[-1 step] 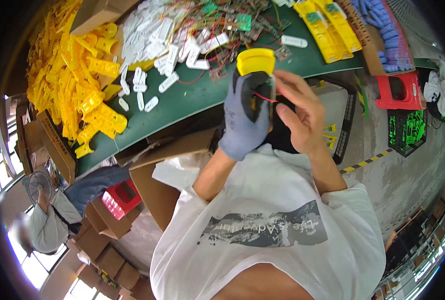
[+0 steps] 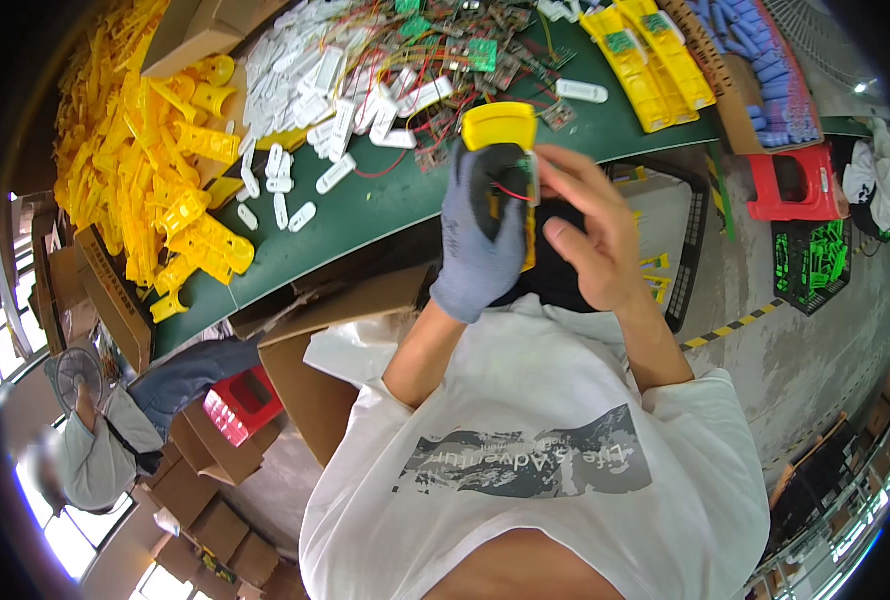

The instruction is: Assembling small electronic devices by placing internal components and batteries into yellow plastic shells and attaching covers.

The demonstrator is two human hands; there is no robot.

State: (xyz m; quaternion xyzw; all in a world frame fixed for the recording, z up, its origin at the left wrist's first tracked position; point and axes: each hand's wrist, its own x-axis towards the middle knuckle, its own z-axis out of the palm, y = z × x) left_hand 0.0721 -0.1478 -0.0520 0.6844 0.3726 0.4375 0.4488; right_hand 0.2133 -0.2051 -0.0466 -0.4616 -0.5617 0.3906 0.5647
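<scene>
My left hand (image 2: 480, 245), in a grey glove with a dark palm, is closed around a long yellow plastic housing (image 2: 500, 126). The housing's wide end sticks out above the glove. Part of a circuit board and a short red wire (image 2: 510, 190) show along its inner side, while the glove hides most of the middle. My bare right hand (image 2: 602, 235) is beside it, fingers stretched and thumb apart. Its index fingertip is at the housing's right edge; whether it touches, I cannot tell.
The green table (image 2: 365, 220) carries a heap of yellow housings (image 2: 135, 150), white plastic covers (image 2: 305, 80), wired circuit boards (image 2: 465, 60) and yellow housings with boards (image 2: 645, 65). Blue cylinders fill a carton (image 2: 740, 105) at right. An open cardboard box (image 2: 305, 390) stands below the table edge.
My left hand and the housing sit slightly further left in the picture. My right thumb has dropped a little and stands further from the fingers.
</scene>
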